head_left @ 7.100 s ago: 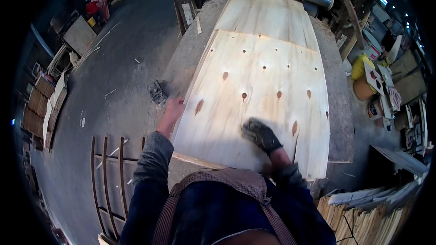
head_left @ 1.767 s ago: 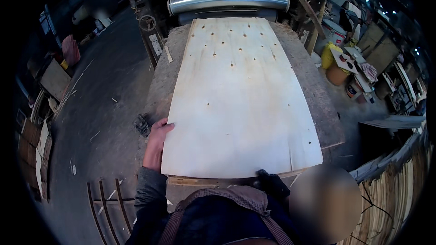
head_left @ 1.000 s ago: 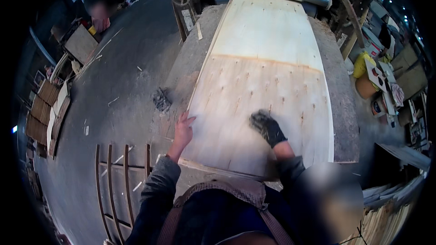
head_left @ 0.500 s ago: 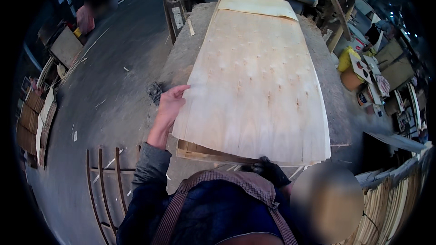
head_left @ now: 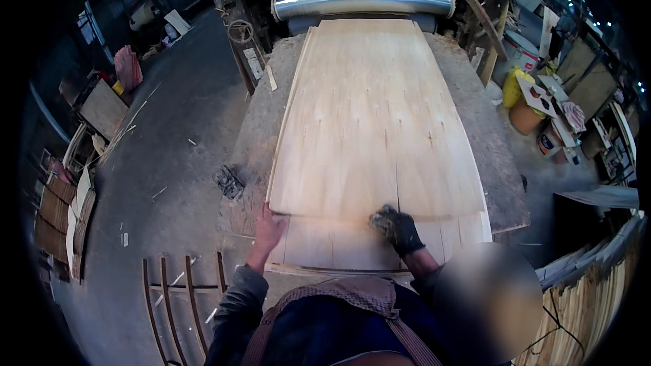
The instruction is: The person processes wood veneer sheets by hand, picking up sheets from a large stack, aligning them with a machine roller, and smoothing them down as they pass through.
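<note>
A pale wood veneer sheet (head_left: 359, 122) with small knots lies on top of a stack, its far end close below a shiny metal roller (head_left: 366, 3). Beneath its near edge, a strip of another veneer sheet (head_left: 332, 240) is bared. My left hand (head_left: 270, 234), bare, has its thumb and fingers closed at the top sheet's near left corner. My right hand (head_left: 399, 230), in a dark glove, lies at the near edge right of the middle, its fingers curled there; the fingertips' hold is partly hidden. A dark split (head_left: 398, 186) runs from that edge.
A dusty worktable (head_left: 498, 183) extends beyond both sides of the stack. A dark crumpled lump (head_left: 229, 181) sits at its left. Metal rails (head_left: 178, 305) are at lower left. Bundled veneer (head_left: 593, 305) stands at lower right, with buckets (head_left: 523, 116) and boards farther right.
The top veneer sheet has slid away from me toward the roller, baring a strip of the sheet below. My left hand moved nearer along its edge; my right hand came up onto the near edge.
</note>
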Demonstrator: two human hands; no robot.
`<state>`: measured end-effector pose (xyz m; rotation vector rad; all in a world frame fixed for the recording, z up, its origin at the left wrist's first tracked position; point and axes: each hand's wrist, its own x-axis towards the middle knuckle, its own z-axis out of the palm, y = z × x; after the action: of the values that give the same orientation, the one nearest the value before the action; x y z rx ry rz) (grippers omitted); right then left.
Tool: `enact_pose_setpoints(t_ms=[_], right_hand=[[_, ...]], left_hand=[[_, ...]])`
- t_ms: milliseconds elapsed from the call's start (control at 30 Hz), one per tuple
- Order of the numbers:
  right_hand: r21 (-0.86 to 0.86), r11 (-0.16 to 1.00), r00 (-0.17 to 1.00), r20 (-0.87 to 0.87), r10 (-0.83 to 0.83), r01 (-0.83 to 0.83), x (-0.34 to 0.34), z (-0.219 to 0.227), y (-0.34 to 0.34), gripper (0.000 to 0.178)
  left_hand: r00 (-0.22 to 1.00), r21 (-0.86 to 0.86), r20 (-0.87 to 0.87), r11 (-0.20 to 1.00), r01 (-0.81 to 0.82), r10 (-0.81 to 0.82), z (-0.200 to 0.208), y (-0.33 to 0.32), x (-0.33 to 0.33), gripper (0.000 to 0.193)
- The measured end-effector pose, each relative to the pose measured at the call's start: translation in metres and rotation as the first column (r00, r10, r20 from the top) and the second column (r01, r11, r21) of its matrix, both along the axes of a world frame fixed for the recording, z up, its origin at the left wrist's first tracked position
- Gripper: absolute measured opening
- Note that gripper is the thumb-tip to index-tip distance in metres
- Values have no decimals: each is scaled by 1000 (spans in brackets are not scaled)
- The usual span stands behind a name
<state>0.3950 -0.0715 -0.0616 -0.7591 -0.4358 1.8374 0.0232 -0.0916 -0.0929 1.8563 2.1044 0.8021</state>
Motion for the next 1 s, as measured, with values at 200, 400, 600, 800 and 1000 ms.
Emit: enact_pose_setpoints(t_ms=[200,400,600,800,1000], right_hand=[[-7,993,988,-104,-114,114,-16,-23,139,19],[62,989,989,-58,-134,137,-32,-46,165,24],[279,889,920,-42,389,-363,-29,-33,10,37],[-149,890,899,-162,408,-431,-24,24,-91,33],[-309,868,918,-47,394,-389,-3,-17,-125,26]], left_hand=[[993,-162,-78,982,-95,84,10,-8,15,82],[992,-60,74,994,-96,100,1,-3,-1,74],[901,110,433,991,-78,23,28,1,0,49],[782,140,613,990,31,-111,50,20,-1,55],[478,44,869,983,179,-126,165,9,14,56]])
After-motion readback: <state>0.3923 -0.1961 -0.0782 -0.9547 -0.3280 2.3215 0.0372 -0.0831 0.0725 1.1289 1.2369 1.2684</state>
